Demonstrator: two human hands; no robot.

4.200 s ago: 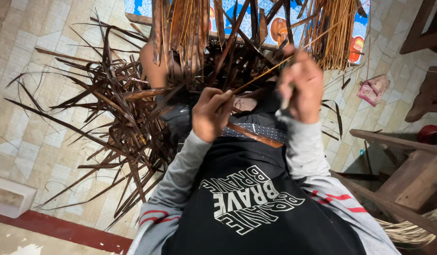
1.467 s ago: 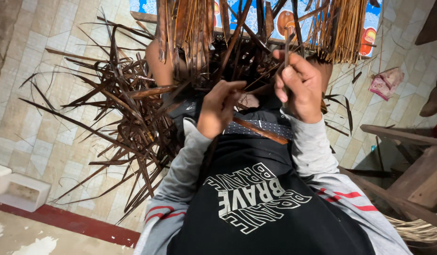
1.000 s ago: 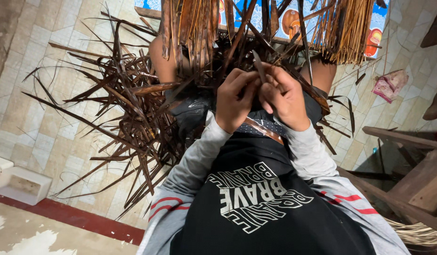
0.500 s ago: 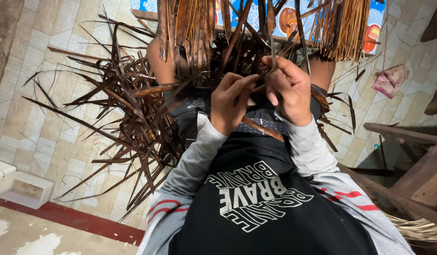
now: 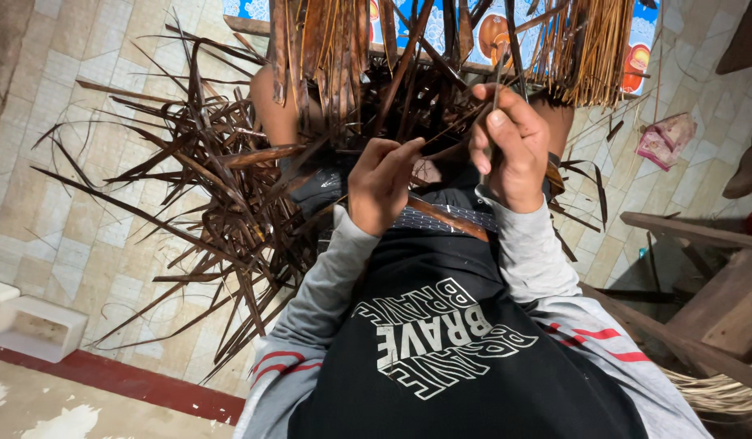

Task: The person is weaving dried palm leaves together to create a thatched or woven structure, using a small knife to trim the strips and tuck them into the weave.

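We are mid-weave: our right hand (image 5: 514,150) pinches a thin brown leaf strip (image 5: 496,97), our left hand (image 5: 381,187), half-curled, steadies the dark dried-leaf bundle (image 5: 229,187); threading the strip seemingly needs care.

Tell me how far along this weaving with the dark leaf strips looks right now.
Done: a dense woven mass sits over the lap. In hand: the right hand pinches a thin strip; the left hand works among strips. Left: many loose strips still splay over the tiled floor, so plenty seems unwoven.

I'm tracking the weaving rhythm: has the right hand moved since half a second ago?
Yes. The right hand has lifted away from the left hand, toward the hanging straw bundle, pinching a thin strip.
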